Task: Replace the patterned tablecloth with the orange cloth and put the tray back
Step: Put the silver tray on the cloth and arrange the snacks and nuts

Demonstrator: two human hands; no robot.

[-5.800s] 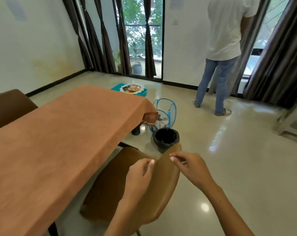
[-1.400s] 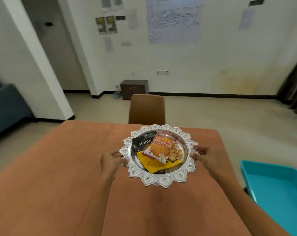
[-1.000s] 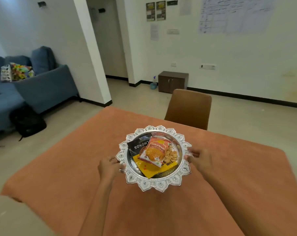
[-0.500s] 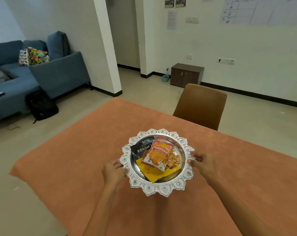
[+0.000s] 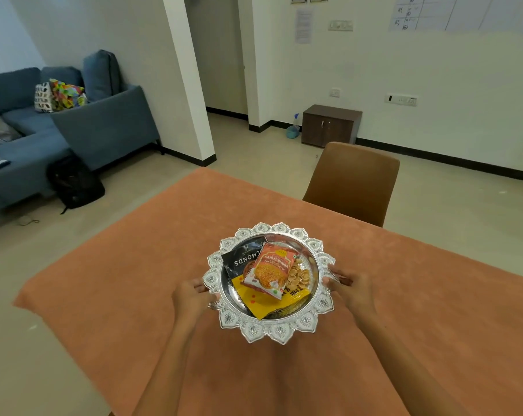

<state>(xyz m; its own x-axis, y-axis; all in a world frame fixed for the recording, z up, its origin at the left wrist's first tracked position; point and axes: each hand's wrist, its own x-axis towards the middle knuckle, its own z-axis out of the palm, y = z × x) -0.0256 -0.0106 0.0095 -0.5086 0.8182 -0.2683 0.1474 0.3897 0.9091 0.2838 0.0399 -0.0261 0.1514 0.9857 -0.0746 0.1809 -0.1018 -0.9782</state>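
The room was a pale-walled living space with a blue sofa [image 5: 74,121] far to the left, a white pillar [image 5: 188,79] behind the desk's far corner, and a small brown cabinet [image 5: 330,126] against the back wall. The desk itself was wholly covered by the orange cloth [image 5: 140,265], which lay flat and hung over the near-left edge; no patterned cloth showed anywhere in view, so that part of the job looked done. A brown chair [image 5: 354,181] stood tucked at the far side, well apart from the hands.

The silver tray [image 5: 269,331], with its scalloped rim, sat over the middle of the cloth, held level from opposite sides, most likely so the loose snack packets [image 5: 269,271] inside would not slide. Whether its base already touched the cloth could not be told. The left hand [image 5: 191,298] had its grip curled on the left rim, and the right hand [image 5: 353,292] gripped the right rim likewise.

Bare cloth lay open on every side of the tray, with the desk's edges well away, so setting it down should need only a straight lowering.
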